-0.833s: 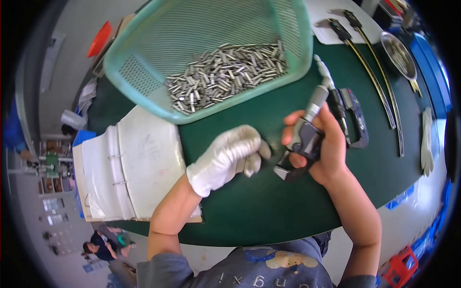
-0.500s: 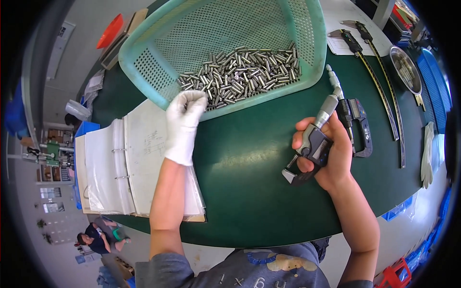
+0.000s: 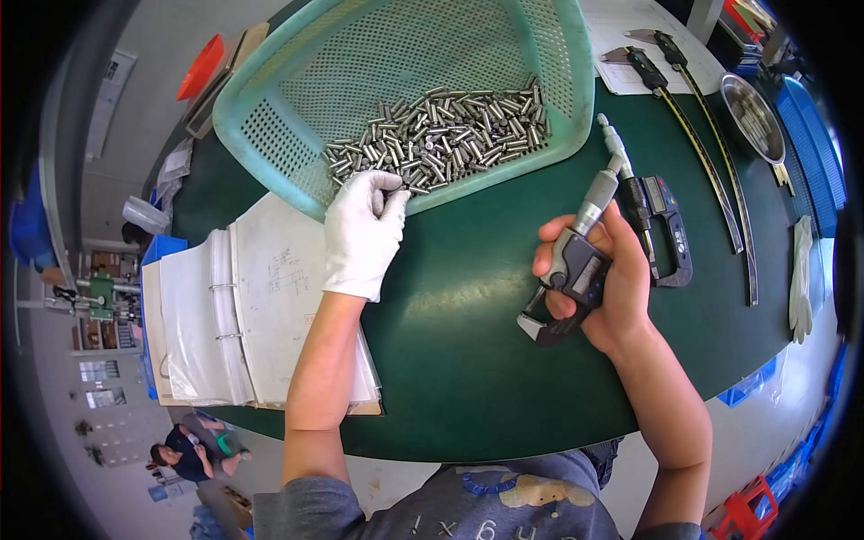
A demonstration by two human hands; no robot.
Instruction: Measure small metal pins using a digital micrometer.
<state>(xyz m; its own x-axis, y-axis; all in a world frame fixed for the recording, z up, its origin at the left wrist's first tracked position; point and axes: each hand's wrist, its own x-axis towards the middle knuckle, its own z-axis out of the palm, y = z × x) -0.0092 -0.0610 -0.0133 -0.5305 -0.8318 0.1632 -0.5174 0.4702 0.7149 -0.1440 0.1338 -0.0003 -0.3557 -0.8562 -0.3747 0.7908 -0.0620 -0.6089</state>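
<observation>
At centre left, the gloved left hand point(image 3: 363, 232) pinches at a pin on the near edge of the pile of steel pins point(image 3: 438, 135) in the green basket point(image 3: 297, 135) at upper centre; whether one is lifted cannot be told. This looks like the picking step before gauging. At centre right, the bare right hand point(image 3: 605, 279) grips a digital micrometer point(image 3: 571, 274), its jaws empty.

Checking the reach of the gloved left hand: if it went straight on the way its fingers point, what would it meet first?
The left hand would likely meet the heap of small metal pins in the green mesh basket; its fingertips are already there.
</observation>
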